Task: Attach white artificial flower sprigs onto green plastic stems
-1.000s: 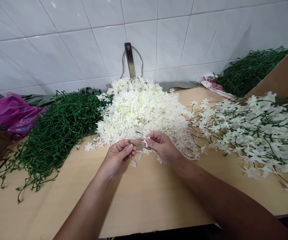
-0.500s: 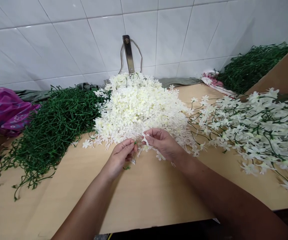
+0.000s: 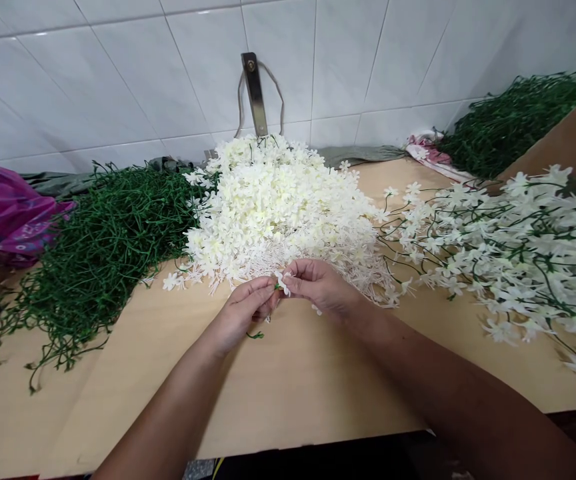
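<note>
My left hand (image 3: 251, 303) pinches a green plastic stem (image 3: 255, 335); its tip shows at the fingertips and its other end pokes out below the palm. Between the thumb and finger of my right hand (image 3: 318, 285) is a white artificial flower (image 3: 283, 283), its petals up against the stem's tip. Whether the flower sits on the stem I cannot tell. Both hands meet just in front of a large heap of white flowers (image 3: 278, 193), whose thin pale stalks point toward me.
Left of the heap lies a pile of green stems (image 3: 118, 233), beside a purple plastic bag (image 3: 8, 207). Flowers on green stems (image 3: 518, 247) spread at the right. More green stems (image 3: 523, 120) lie behind a cardboard panel (image 3: 563, 143). A metal bracket (image 3: 254, 93) stands against the tiled wall.
My right hand has moved left with the flower, closing the gap to the stem tip in my left hand. The view has tilted slightly downward.
</note>
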